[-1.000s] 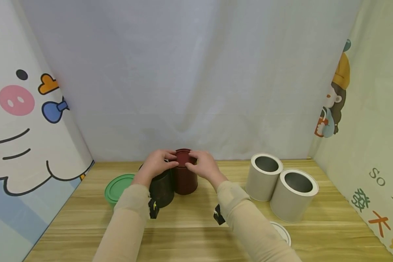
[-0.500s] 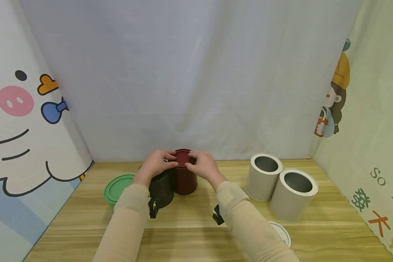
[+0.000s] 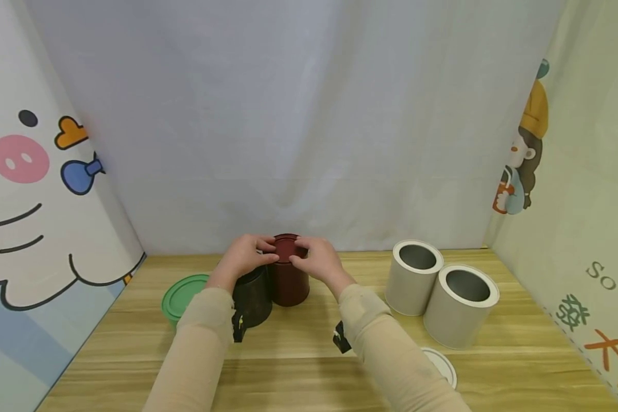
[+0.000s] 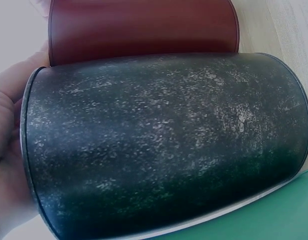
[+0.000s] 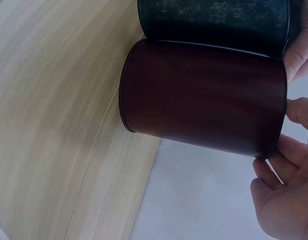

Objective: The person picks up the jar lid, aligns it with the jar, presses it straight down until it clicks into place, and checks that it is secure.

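Left hand point(image 3: 247, 253) and right hand point(image 3: 319, 258) at the dark red can point(image 3: 290, 283), frame centre
Fingers point(image 5: 267, 174) set wide over its lid point(image 3: 285, 250) — even pressure should stop it tipping.

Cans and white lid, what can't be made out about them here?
Black can, top: head view, partly behind left hand.
Red can, inside: head view, under its closed top.
White lid, left part: head view, behind right sleeve.
Green can, right part: head view, behind left sleeve.
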A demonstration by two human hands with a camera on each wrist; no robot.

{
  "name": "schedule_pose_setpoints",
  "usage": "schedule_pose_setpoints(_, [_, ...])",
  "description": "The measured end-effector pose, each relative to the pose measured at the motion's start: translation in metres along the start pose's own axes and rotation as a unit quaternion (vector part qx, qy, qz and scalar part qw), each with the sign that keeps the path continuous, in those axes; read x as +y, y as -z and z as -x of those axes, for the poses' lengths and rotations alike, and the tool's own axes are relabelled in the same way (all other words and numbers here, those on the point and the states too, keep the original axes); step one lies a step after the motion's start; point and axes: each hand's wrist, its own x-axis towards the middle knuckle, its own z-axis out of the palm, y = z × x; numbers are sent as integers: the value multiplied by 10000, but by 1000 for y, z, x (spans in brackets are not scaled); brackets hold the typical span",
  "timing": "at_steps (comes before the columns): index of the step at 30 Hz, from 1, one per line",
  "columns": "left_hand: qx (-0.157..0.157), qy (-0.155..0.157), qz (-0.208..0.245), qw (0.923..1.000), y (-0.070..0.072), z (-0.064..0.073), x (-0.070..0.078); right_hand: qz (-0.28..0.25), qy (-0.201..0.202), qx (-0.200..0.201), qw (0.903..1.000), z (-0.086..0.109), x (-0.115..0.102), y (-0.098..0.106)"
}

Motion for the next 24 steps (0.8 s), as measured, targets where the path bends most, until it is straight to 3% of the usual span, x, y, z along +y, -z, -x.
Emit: schedule_pose_setpoints(24, [-15,48,-220,9997,0,-4,1,81,-125,-124,9998,-2,-2,2])
